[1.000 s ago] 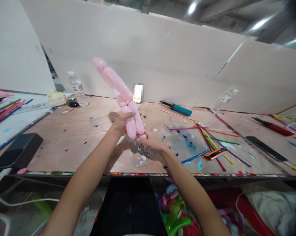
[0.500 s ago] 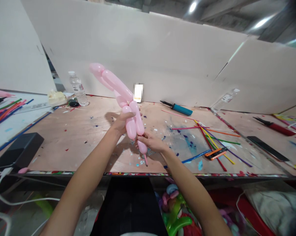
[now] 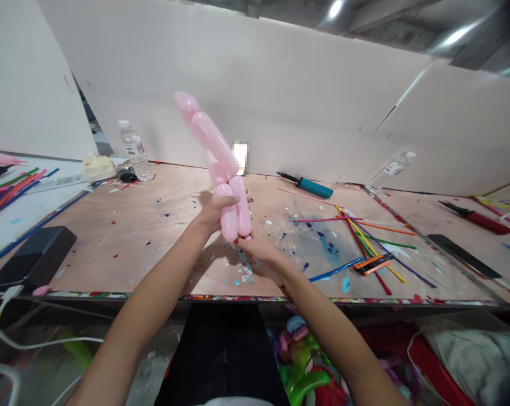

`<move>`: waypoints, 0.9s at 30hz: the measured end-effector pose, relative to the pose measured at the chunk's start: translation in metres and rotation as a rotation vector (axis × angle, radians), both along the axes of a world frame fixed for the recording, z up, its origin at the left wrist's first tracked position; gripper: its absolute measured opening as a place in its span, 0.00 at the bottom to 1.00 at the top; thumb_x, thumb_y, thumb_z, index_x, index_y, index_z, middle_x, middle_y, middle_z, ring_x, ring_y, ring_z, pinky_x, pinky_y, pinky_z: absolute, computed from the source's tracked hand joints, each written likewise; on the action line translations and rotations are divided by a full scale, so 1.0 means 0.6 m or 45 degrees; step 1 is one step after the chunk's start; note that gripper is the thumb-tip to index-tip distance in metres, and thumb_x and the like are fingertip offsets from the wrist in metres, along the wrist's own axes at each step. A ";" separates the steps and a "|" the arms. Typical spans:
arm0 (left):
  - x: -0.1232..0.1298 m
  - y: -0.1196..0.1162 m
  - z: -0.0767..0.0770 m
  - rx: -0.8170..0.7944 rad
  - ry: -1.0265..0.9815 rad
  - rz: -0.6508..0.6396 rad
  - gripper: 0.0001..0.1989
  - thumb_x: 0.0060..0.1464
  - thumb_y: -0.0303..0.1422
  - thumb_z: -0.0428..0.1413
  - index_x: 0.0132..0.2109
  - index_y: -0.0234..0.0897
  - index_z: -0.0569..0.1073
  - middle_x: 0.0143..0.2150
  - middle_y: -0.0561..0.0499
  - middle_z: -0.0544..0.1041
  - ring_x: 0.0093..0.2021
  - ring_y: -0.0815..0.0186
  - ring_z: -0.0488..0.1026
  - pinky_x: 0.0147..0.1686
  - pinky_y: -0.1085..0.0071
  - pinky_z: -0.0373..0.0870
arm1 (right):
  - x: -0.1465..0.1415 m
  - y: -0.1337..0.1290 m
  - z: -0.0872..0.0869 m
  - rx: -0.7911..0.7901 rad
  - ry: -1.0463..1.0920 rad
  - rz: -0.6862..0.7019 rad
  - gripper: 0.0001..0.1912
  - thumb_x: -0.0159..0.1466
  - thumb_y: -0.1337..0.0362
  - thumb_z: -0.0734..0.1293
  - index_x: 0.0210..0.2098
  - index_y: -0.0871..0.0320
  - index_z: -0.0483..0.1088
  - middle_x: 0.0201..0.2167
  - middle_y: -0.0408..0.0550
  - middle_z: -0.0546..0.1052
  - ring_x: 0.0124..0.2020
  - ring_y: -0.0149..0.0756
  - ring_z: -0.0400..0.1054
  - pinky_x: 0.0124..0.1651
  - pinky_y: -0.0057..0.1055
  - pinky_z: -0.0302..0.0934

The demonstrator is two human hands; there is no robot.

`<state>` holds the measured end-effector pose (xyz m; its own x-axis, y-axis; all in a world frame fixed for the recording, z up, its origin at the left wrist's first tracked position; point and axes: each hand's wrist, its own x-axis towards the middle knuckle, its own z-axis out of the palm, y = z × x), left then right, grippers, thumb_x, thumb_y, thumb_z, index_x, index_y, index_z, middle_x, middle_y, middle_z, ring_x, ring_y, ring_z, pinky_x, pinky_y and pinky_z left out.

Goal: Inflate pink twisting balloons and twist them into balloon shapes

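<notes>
A pink twisted balloon figure [image 3: 212,138] rises at a slant above the workbench [image 3: 123,231], its long upper sections leaning to the upper left. My left hand [image 3: 215,211] is closed around two parallel pink segments, with the thumb lying across their front. Just below, at the lower end of these segments, my right hand [image 3: 255,247] pinches the balloon. The short tail segment is mostly hidden by the right hand.
A blue hand pump [image 3: 314,187] lies at the back. Several uninflated balloons [image 3: 365,242] and an orange-and-black cutter [image 3: 372,264] are on the right. A water bottle [image 3: 136,152] stands back left; a dark box [image 3: 35,256] sits front left.
The balloon figure has swung more upright, its top moving right and up. My right hand has turned, and the tail that hung below it no longer shows.
</notes>
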<state>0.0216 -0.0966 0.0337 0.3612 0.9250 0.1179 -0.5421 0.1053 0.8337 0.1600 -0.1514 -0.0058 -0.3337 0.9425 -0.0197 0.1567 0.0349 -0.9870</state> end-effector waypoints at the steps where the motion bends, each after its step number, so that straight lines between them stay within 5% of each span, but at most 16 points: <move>1: 0.001 -0.001 0.001 0.002 0.004 0.007 0.23 0.34 0.33 0.63 0.42 0.32 0.72 0.35 0.45 0.77 0.33 0.59 0.74 0.36 0.60 0.70 | -0.003 -0.002 0.001 -0.007 0.026 -0.017 0.08 0.54 0.62 0.69 0.32 0.57 0.69 0.18 0.38 0.63 0.21 0.28 0.57 0.22 0.26 0.52; 7: 0.002 -0.003 0.004 0.016 0.002 -0.012 0.23 0.36 0.32 0.62 0.43 0.32 0.71 0.33 0.46 0.76 0.35 0.57 0.75 0.36 0.61 0.69 | -0.011 -0.002 -0.007 -0.085 0.239 -0.046 0.11 0.54 0.64 0.68 0.38 0.59 0.71 0.29 0.45 0.73 0.29 0.32 0.64 0.28 0.28 0.59; 16: 0.002 -0.002 0.005 -0.017 -0.026 0.010 0.26 0.33 0.32 0.64 0.43 0.31 0.70 0.33 0.48 0.76 0.33 0.61 0.75 0.39 0.61 0.69 | -0.009 -0.012 0.001 -0.018 0.105 -0.137 0.17 0.58 0.59 0.66 0.46 0.58 0.73 0.43 0.49 0.76 0.47 0.42 0.68 0.46 0.36 0.64; 23: 0.000 -0.001 0.003 -0.011 -0.017 -0.003 0.24 0.34 0.32 0.63 0.43 0.30 0.71 0.33 0.48 0.76 0.32 0.62 0.74 0.36 0.63 0.70 | 0.000 -0.012 0.009 0.000 0.020 -0.110 0.20 0.60 0.57 0.66 0.52 0.51 0.71 0.50 0.45 0.75 0.52 0.42 0.68 0.53 0.39 0.61; 27: 0.000 0.000 -0.001 -0.018 -0.038 -0.030 0.23 0.36 0.32 0.63 0.43 0.31 0.72 0.34 0.48 0.76 0.33 0.63 0.74 0.37 0.63 0.70 | 0.005 0.006 -0.005 -0.004 0.002 -0.081 0.17 0.57 0.57 0.68 0.45 0.54 0.73 0.40 0.45 0.77 0.42 0.41 0.70 0.45 0.37 0.64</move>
<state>0.0218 -0.0966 0.0332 0.3794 0.9180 0.1156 -0.5638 0.1303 0.8156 0.1632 -0.1475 -0.0090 -0.2728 0.9618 -0.0223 0.1571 0.0216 -0.9873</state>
